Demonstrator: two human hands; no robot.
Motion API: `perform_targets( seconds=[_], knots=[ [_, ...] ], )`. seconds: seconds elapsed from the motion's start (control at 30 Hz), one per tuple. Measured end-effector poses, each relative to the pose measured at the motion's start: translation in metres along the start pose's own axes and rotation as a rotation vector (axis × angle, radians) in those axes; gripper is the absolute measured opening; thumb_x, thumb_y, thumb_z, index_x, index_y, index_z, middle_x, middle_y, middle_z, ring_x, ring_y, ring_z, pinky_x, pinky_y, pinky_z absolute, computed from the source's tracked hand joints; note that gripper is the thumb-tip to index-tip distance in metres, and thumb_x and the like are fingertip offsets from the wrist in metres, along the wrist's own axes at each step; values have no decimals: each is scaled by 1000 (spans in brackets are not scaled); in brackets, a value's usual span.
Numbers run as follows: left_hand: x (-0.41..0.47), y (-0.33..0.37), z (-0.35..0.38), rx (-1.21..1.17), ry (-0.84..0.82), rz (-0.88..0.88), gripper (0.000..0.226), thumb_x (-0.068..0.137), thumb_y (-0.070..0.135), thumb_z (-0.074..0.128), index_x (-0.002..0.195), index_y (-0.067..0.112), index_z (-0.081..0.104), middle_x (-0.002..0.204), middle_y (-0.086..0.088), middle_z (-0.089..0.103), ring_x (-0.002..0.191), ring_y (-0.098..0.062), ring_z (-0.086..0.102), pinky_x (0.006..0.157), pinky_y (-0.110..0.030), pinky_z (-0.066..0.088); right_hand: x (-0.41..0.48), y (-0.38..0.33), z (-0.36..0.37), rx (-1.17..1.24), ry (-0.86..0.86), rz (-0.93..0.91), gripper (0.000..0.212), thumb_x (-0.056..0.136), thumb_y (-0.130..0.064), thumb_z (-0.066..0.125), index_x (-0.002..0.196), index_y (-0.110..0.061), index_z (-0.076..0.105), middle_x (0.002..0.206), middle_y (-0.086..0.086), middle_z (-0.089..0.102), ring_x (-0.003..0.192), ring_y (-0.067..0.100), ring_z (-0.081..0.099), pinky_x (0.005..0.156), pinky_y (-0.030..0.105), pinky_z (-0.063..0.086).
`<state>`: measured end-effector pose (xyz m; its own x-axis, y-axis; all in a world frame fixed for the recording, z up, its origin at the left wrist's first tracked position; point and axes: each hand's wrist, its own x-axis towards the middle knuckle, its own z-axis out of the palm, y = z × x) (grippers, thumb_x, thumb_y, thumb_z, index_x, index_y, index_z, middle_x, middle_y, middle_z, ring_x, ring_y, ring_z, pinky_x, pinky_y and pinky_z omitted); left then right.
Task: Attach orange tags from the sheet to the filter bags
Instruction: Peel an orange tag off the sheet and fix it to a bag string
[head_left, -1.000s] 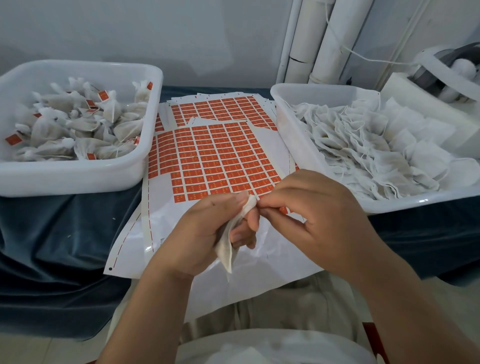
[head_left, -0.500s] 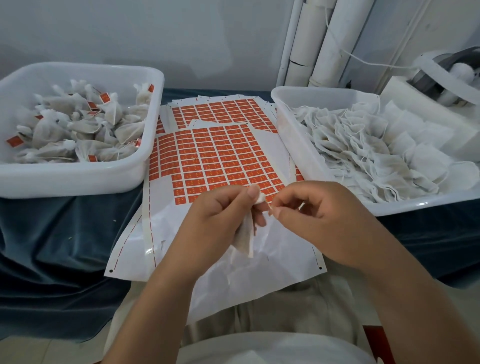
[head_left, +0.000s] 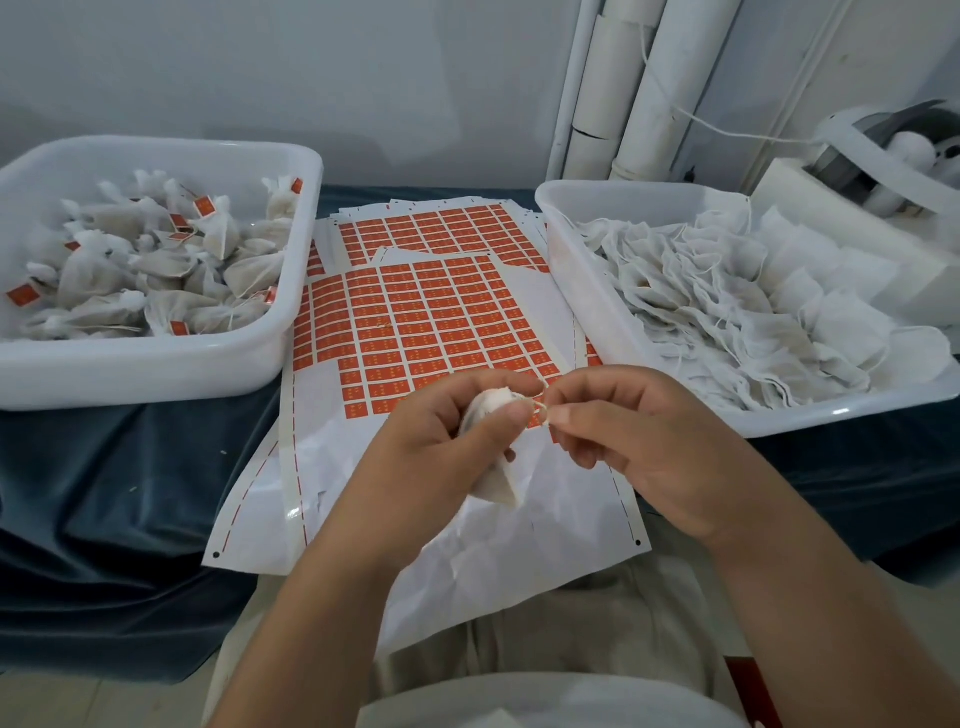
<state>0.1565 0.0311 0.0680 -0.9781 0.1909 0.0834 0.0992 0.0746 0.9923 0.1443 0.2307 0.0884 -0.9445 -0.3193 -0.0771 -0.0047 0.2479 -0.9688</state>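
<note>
The left hand (head_left: 436, 441) grips a filter bag (head_left: 496, 486), fingers curled round it; the right hand (head_left: 639, 447), at its 3 o'clock, pinches the bag's string (head_left: 541, 409). The tag sheet (head_left: 415, 322) lies at 12 o'clock.

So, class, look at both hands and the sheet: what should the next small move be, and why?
Probably the right hand should release the string and peel an orange tag from the sheet below. The left hand grips the filter bag, the right pinches its string, and no tag shows on it.
</note>
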Motion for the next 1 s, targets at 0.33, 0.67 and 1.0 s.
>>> perform_targets(
  seconds=[0.33,0.67,1.0],
  knots=[
    [7,-6,6,-36,238,78,32,99,48,43,95,24,64,73,5,72,66,-12,69,63,-15,55,1,4,1,-95,-87,-36,12,91,-31,65,86,-31,76,83,-11,70,78,2,62,74,20,52],
    [3,-2,4,-42,157,3,39,72,73,58,92,42,70,81,11,70,73,-7,68,60,-10,51,11,14,5,455,-129,53,17,92,-16,61,88,-21,76,88,5,67,79,14,62,68,26,51],
    [5,-5,15,64,265,80,35,91,57,44,89,40,74,81,19,74,86,-2,69,68,-4,49,14,27,21,807,-228,-132,23,103,-24,63,117,-11,75,99,4,71,92,11,67,73,23,54]
  ],
)
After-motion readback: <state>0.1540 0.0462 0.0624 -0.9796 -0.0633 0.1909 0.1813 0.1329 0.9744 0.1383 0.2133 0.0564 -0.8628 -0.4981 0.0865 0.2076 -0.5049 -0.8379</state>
